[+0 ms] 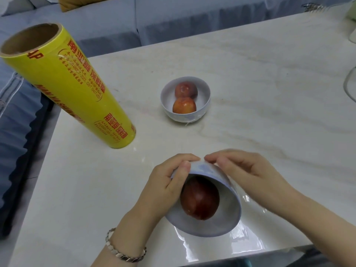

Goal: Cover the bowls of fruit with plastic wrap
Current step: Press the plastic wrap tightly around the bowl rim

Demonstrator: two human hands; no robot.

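A white bowl (217, 220) with a pale blue pattern is tilted steeply toward me near the table's front edge, and a dark red fruit (199, 198) shows in its mouth through clear plastic wrap. My left hand (169, 182) grips the bowl's left side, thumb on its base. My right hand (248, 170) curls over the right side, fingertips pinching at the base. Loose wrap (248, 237) glints on the table around the bowl. A second white bowl (185, 114) with two red-orange fruits (185, 98) stands upright at mid-table, with film visible at its foot. A yellow roll of plastic wrap (77, 87) stands on end at the left.
The white marble table (269, 93) runs back and right; its left edge lies close beside the roll. A blue sofa (115, 20) stands behind and to the left. A pale green object (351, 12) and a clear rim (349, 85) sit at the right edge.
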